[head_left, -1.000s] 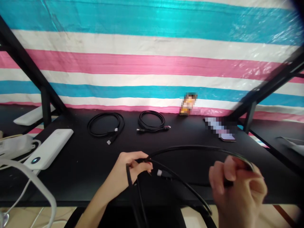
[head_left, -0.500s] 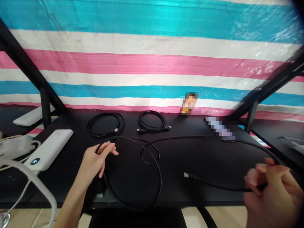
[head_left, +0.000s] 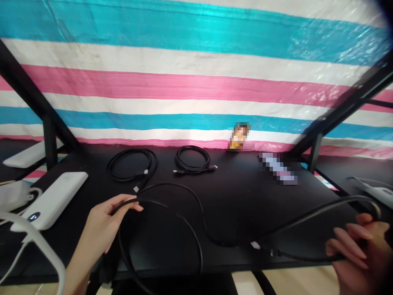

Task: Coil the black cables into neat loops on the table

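A loose black cable (head_left: 201, 205) runs in wide curves across the front of the black table, partly blurred. My left hand (head_left: 112, 221) pinches it at the left, thumb against fingers, with a loop hanging below. At the right edge my right hand (head_left: 357, 241) has its fingers curled round the cable, which arches above it; one end with a metal plug (head_left: 274, 253) points left from this hand. Behind lie two coiled black cables, one at the left (head_left: 112, 164) and one near the middle (head_left: 177, 157).
A white power bank (head_left: 63, 198) lies at the left beside a white charger (head_left: 14, 196) and white cords. A pixelated flat object (head_left: 279, 169) is at the back right. Black slanted frame bars (head_left: 33, 94) flank the table, before a striped sheet (head_left: 184, 86).
The cable's loops have opened out and shifted toward the front edge. My left hand is lower and further left in view; my right hand has moved slightly right. The view has shifted slightly.
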`<state>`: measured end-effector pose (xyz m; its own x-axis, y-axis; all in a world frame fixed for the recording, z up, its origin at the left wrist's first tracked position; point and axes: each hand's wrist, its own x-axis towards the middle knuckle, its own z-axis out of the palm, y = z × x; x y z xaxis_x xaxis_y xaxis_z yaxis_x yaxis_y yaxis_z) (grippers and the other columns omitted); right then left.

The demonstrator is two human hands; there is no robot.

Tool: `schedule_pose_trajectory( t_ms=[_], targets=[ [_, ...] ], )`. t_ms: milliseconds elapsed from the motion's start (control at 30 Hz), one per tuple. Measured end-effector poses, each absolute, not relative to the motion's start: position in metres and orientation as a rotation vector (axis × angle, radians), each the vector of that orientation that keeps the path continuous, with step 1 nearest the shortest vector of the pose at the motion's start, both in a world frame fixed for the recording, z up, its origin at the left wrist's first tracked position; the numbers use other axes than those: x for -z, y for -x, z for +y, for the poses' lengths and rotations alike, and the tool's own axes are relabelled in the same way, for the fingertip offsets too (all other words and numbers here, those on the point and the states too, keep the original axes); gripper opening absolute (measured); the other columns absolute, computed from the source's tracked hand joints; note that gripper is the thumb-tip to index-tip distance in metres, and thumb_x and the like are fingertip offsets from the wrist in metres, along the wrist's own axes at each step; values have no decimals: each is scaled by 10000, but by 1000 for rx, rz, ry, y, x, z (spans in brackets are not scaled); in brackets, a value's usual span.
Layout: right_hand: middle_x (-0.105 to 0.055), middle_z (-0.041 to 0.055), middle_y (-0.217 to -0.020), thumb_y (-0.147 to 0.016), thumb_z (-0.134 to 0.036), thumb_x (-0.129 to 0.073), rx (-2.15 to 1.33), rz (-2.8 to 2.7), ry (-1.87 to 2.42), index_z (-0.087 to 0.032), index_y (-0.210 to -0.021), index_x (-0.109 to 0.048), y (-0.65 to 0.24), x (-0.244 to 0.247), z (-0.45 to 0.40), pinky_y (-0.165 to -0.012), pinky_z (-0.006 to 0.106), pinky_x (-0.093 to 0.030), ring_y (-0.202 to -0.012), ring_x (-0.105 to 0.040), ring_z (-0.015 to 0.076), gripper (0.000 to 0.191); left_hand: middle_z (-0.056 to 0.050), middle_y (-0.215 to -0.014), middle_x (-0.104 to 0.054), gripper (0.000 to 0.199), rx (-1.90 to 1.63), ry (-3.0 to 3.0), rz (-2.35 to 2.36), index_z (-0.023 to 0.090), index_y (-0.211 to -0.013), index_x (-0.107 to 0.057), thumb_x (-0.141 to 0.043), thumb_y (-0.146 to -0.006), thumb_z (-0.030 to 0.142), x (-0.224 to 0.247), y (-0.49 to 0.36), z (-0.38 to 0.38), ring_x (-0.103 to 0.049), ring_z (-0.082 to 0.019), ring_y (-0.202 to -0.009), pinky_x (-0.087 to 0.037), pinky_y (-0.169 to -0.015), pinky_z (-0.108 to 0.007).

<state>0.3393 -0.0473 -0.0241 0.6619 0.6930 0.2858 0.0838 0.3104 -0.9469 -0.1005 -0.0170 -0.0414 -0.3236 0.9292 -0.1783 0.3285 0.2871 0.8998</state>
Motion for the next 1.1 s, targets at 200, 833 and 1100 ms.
schedule_pose_trajectory(
  t_ms=[200, 833, 1100],
  targets=[
    [-242, -56, -535, -707, -418, -697, -650, -551, 1188, -208, -724, -641, -326, 17, -48, -373, 365, 64, -304, -204, 22, 218, -43, -714, -706, 392, -774, -1288, 1690, 181, -696, -658, -545, -751, 553, 33, 93, -16, -377, -64, -211, -193, -221, -185],
    [-438, -48, -462, -733, -448, -689, -866, -863, 1251, -159, -732, -619, -245, 14, -36, -277, 137, -237, -352, -396, 52, 297, -9, -571, -628, 134, -876, -1376, 1109, 214, -692, -657, -598, -797, 273, 12, 51, -19, -593, -166, -635, -453, -646, -259],
    [-640, 45, -691, -773, -427, -649, -707, -1096, 1215, -172, -772, -654, -239, 6, -35, -296, 184, -407, -478, -564, 122, 255, -107, -1213, -626, 402, -924, -1012, 781, 230, -1171, -627, -474, -874, 452, 16, 50, -27, -561, -285, -1135, -405, -997, -418]
  ],
)
